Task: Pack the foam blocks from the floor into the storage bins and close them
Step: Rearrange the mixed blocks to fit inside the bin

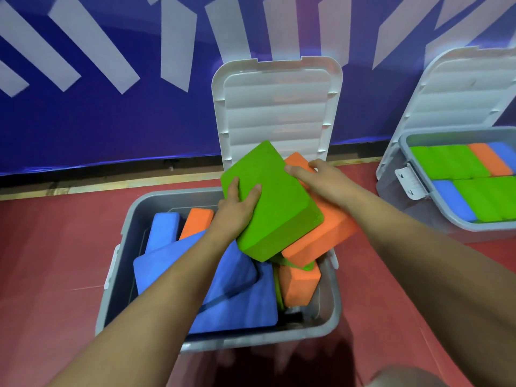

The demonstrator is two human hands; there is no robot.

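We hold a green foam block (272, 202) tilted above the near grey bin (122, 247). Our left hand (237, 208) grips its left edge, fingers spread on the top face. Our right hand (321, 182) clasps the far right side, against an orange block (329, 233) beneath. Blue blocks (231, 289) lie jumbled in the bin; its lid (276, 107) stands open. A second bin (446, 216), right, sits packed.

Green block (272, 199), orange block (326, 233), grey bin (134, 216).
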